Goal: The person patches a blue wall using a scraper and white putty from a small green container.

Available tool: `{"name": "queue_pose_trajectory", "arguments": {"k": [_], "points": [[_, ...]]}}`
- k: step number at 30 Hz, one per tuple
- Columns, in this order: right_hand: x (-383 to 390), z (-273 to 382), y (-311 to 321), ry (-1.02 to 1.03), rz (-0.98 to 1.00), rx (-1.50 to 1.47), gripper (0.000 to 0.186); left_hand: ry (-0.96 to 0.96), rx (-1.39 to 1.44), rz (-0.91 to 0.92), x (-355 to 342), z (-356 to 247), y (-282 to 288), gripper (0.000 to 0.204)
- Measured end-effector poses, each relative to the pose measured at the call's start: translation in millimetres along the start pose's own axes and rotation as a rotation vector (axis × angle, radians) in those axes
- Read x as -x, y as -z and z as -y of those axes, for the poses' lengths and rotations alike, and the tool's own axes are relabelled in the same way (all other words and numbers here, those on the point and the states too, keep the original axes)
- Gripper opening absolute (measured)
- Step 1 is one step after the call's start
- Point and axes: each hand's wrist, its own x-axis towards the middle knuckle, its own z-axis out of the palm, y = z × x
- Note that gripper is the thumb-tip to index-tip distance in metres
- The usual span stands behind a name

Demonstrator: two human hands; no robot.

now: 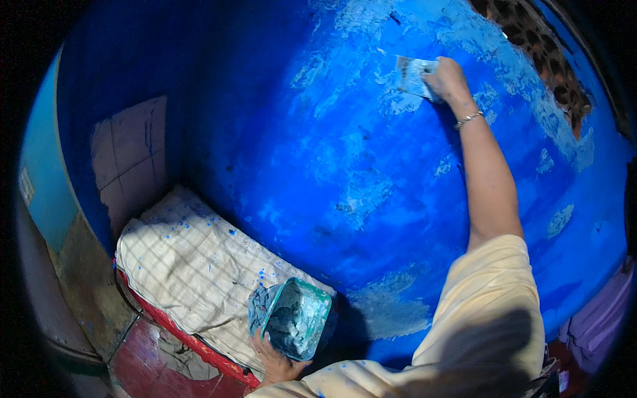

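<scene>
My right hand [448,81] is raised to the blue wall [312,179] with the arm stretched out. It grips a wide, flat putty scraper [413,76], smeared with pale filler, whose blade lies against or very close to the wall. Low in front of me, my left hand [280,361] is closed round the near left side of a green plastic tub [325,317]. Grey-white filler [296,325] coats the inside of the tub. A crumpled grey-blue cloth [259,306] hangs against the tub's left side, above my fingers.
Patches of pale filler [365,196] are spread over the wall. At the upper right, rough brown masonry [554,63] is exposed. A paint-spotted white sheet [189,255] covers a low, red-edged surface at the lower left. Reddish floor tiles [136,351] and purple fabric [600,328] lie lower down.
</scene>
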Motion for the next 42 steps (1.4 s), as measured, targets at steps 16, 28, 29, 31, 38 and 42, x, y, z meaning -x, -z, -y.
{"name": "queue_pose_trajectory", "arguments": {"k": [16, 28, 29, 31, 38, 42], "points": [[-3, 43, 22, 0.155, -0.258, 0.347, 0.021, 0.025, -0.038, -0.016, 6, 2, -2, 0.116], [90, 104, 18, 0.216, -0.347, 0.28, 0.017, 0.049, -0.024, 0.002, 4, -4, 3, 0.115], [69, 76, 37, 0.27, -0.479, 0.336, 0.016, 0.04, -0.008, 0.002, 2, -4, 0, 0.115], [59, 46, 42, 0.255, -0.492, 0.463, 0.018, 0.007, -0.007, 0.009, 0, -2, -4, 0.115], [209, 74, -51, 0.452, 0.1, 0.145, 0.021, -0.035, 0.066, -0.039, -3, -2, -2, 0.119], [262, 77, 7, 0.162, 0.233, -0.276, 0.021, -0.05, 0.15, -0.021, -7, 10, 1, 0.122]]}}
